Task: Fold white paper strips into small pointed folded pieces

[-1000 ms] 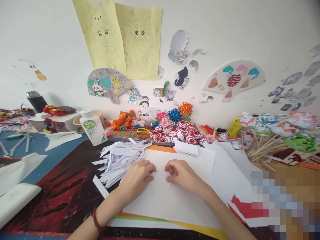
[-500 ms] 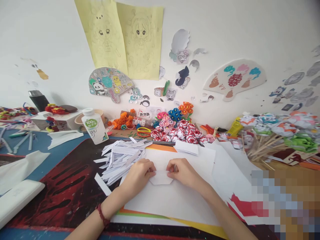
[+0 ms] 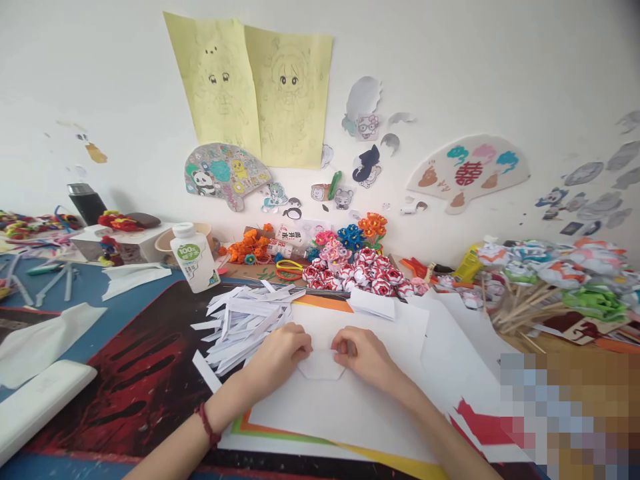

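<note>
A small folded piece of white paper [image 3: 321, 366] with slanted lower corners lies between my hands, over a large white sheet [image 3: 350, 417]. My left hand [image 3: 284, 353] pinches its upper left corner between thumb and fingers. At the upper right corner, my right hand [image 3: 364, 357] is closed on the same piece in a like pinch. A heap of folded white paper strips [image 3: 245, 323] lies just left of my left hand. Beyond my right hand rests a folded white paper [image 3: 371, 305].
Orange, green and yellow sheets [image 3: 280, 437] peek out under the white one. A white bottle [image 3: 195, 259] stands back left. Red-and-white paper flowers [image 3: 370, 272] line the wall. Flowers on sticks [image 3: 520, 300] lie at right, a white case [image 3: 43, 407] at left.
The whole view has shifted slightly, so everything sits a little lower. Both hands keep their pinch on the folded paper, with barely any movement of their own.
</note>
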`<state>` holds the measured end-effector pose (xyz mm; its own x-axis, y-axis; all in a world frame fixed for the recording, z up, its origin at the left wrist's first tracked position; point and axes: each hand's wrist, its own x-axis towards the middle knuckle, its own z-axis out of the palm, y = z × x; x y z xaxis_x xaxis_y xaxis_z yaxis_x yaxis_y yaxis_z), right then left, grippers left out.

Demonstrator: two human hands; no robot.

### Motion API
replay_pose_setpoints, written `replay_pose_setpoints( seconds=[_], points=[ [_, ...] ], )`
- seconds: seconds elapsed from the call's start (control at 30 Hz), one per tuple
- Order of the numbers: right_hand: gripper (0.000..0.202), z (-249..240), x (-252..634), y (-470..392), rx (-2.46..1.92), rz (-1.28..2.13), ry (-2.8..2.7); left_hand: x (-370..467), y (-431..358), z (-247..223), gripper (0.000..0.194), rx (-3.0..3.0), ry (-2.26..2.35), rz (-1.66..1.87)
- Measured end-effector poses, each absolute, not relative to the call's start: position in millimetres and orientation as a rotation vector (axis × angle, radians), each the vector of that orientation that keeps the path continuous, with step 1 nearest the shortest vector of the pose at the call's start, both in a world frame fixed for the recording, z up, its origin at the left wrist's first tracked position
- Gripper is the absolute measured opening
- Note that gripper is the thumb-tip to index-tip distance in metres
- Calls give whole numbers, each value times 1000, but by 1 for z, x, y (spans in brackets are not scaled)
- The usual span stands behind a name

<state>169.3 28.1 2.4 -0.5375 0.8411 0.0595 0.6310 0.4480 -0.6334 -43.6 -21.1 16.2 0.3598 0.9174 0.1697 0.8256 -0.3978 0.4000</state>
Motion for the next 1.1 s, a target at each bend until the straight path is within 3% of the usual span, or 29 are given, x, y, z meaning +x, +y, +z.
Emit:
replay_pose_setpoints(
  seconds=[0.17,0.33,0.77,1.1],
  points=[
    [17,-3,171,21,-1174,772,-2268,-40,-24,28,22,2540,1536,340],
    [26,-2,173,17,-1001,702,-2345,-39,-30,17,28,2551,1555,443],
    [28,-9,174,13,-771,21,-2600,-37,-36,8,12,2792,1517,268],
    [22,-9,172,12,-735,-5,-2569,-36,-40,8,13,2922,1488,189]
  ],
)
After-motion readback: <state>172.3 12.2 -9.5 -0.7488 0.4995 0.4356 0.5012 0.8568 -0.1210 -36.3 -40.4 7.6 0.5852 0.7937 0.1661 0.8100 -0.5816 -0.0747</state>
